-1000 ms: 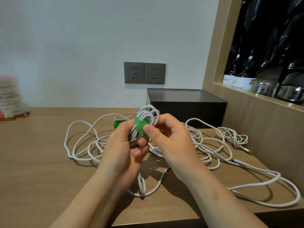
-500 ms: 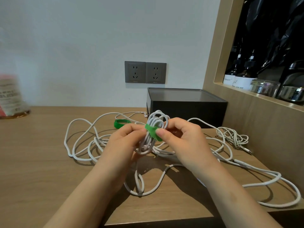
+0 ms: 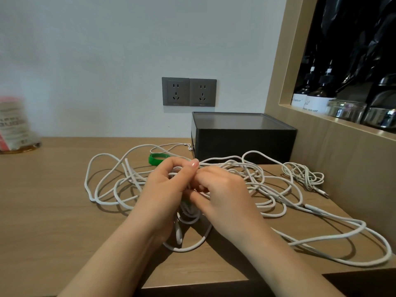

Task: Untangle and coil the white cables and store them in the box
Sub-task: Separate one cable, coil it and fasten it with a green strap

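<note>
Green strap, plainly up top before, now nearly hidden; left grip and right grip both pinch the coil, lowered toward tabletop. Likely cinching; box not yet.

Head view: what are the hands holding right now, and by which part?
Both the left hand and right hand grip the coiled white cable by its upper part, near its green strap; its lower loops hang out below.
</note>
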A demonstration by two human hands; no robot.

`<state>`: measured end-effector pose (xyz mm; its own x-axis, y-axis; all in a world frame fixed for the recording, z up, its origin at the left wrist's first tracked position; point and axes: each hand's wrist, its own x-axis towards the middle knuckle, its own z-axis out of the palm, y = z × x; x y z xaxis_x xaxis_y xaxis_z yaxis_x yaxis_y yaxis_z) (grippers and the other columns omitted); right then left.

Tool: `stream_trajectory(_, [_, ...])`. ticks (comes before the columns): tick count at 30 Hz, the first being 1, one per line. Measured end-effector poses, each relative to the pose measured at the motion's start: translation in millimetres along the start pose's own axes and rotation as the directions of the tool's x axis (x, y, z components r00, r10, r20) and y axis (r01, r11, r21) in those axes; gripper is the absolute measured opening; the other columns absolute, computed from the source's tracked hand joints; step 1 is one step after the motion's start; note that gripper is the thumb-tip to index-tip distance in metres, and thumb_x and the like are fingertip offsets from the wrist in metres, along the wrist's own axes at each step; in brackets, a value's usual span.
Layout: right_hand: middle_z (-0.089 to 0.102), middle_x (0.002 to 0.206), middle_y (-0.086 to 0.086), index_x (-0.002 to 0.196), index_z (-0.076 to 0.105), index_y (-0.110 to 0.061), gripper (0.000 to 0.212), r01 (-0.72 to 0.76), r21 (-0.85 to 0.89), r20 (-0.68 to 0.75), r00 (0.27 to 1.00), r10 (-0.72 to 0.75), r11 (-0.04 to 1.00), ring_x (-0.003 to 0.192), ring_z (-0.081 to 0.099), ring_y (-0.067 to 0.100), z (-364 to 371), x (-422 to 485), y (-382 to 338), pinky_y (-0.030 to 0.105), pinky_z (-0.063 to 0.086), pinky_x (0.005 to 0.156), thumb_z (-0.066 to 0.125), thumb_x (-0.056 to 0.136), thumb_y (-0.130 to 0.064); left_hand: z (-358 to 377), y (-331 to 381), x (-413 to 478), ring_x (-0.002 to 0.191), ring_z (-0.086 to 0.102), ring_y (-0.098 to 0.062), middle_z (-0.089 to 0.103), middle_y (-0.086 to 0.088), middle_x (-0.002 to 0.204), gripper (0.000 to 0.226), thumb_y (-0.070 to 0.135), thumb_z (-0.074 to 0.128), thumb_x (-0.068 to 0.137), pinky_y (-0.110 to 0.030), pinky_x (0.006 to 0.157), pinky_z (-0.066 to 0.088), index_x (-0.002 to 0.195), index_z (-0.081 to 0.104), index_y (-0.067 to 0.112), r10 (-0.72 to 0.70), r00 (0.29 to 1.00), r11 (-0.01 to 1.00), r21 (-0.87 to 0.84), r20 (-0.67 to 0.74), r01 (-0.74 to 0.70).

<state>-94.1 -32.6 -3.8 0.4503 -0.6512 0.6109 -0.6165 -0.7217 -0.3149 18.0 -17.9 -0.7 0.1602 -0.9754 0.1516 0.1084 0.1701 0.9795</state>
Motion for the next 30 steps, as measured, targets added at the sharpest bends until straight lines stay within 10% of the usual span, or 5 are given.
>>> stream_trajectory(13, [0.062,0.082,-0.012,0.092,0.055,-0.039,0.032,-0.277,0.481,0.081,0.959,0.272,0.832,0.083,0.059,0.0,2.5,-2.7,1.5,0.011,0.051,0.072,0.073,0.079,-0.016,0.6,-0.9,-2.8,0.068,0.061,-0.015,0.06,-0.007,0.081,0.014,0.023,0.04,0.099,-0.028,0.057,0.046,0.09,0.05,0.022,0.053,0.984,0.982,0.189,-0.173,-0.02])
stream_trajectory(23, [0.063,0.095,-0.023,0.094,0.064,-0.023,0.011,-0.325,0.496,0.192,0.945,0.264,0.805,0.089,0.062,0.002,1.6,-5.5,3.8,0.021,0.055,0.077,0.067,0.084,-0.019,3.7,5.5,-5.5,0.075,0.059,-0.018,0.059,-0.001,0.085,0.017,0.008,0.037,0.094,-0.033,0.061,0.048,0.091,0.043,0.023,0.037,0.985,0.97,0.242,-0.169,0.005])
stream_trajectory(30, [0.064,0.097,-0.019,0.1,0.057,-0.047,0.035,-0.242,0.481,0.176,0.968,0.178,0.842,0.093,0.06,-0.003,0.0,-2.6,7.9,0.016,0.053,0.081,0.069,0.083,-0.019,0.9,5.1,-4.7,0.08,0.058,-0.026,0.056,-0.013,0.09,0.017,0.01,0.036,0.095,-0.045,0.074,0.052,0.093,0.045,0.024,0.016,0.987,0.965,0.263,-0.158,0.027])
